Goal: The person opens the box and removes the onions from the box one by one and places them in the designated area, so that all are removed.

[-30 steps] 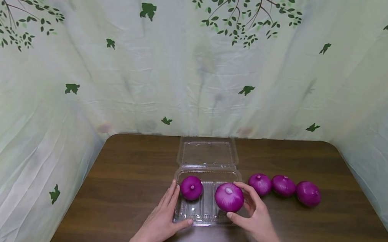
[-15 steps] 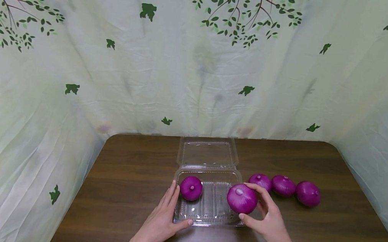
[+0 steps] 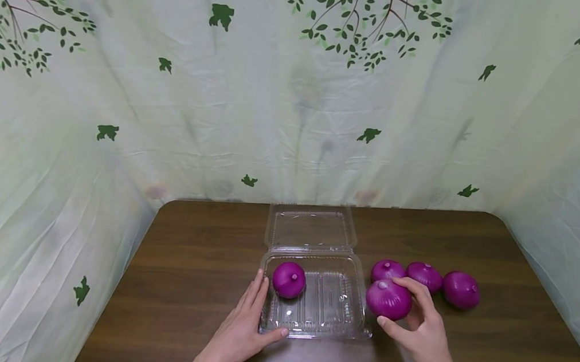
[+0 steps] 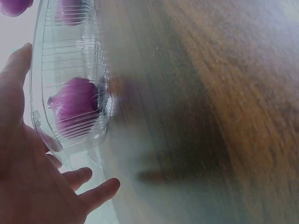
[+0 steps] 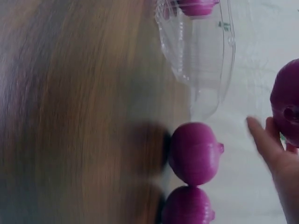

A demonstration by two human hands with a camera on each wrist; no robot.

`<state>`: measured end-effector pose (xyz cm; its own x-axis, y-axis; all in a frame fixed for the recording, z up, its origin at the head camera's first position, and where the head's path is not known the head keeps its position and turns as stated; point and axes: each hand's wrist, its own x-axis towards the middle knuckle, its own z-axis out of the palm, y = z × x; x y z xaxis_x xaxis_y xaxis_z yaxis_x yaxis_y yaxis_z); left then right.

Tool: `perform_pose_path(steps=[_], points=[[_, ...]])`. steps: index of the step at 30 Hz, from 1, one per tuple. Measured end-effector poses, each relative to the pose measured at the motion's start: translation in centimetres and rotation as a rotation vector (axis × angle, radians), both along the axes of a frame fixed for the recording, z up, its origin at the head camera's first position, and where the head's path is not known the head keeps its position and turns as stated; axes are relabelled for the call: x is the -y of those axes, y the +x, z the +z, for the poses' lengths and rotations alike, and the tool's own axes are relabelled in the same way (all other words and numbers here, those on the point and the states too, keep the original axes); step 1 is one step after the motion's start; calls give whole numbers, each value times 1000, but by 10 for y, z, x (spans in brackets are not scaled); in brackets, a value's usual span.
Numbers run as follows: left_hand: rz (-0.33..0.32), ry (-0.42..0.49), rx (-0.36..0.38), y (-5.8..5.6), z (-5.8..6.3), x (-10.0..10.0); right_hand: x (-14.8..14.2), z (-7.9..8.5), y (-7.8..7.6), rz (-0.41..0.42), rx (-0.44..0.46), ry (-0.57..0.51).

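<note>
A purple onion [image 3: 389, 299] is held up off the table by my right hand [image 3: 419, 324], thumb at its near side and fingers at its far side, just right of a clear plastic clamshell box [image 3: 326, 322]. Inside the box, toward its left, sits another onion [image 3: 289, 280]. My left hand [image 3: 238, 326] rests against the box's left side and front corner with its fingers straight; the left wrist view shows the hand [image 4: 32, 172] beside the clear wall. In the right wrist view the held onion [image 5: 287, 102] is partly cut off by the frame edge.
Right of the box, a row of three onions stands on the brown wooden table [image 3: 201, 254]; the middle one [image 3: 423, 277] touches its neighbour. The box's open lid [image 3: 311, 229] lies flat behind it. A leaf-print curtain [image 3: 295, 118] hangs around the table.
My right hand has carried its onion rightward, from over the box to beyond its right edge. The onion in the box has shifted very slightly right. My left hand stays in place.
</note>
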<state>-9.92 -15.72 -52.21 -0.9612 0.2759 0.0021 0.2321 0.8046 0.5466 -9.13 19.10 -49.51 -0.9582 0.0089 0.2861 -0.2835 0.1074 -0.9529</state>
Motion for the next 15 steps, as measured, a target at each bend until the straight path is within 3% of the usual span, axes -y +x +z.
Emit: perform_pose_path(steps=[7, 15], points=[[-2, 2, -1, 1, 1, 0, -7, 0, 1, 13, -17, 77], [2, 2, 11, 0, -1, 0, -13, -6, 2, -33, 58, 237]])
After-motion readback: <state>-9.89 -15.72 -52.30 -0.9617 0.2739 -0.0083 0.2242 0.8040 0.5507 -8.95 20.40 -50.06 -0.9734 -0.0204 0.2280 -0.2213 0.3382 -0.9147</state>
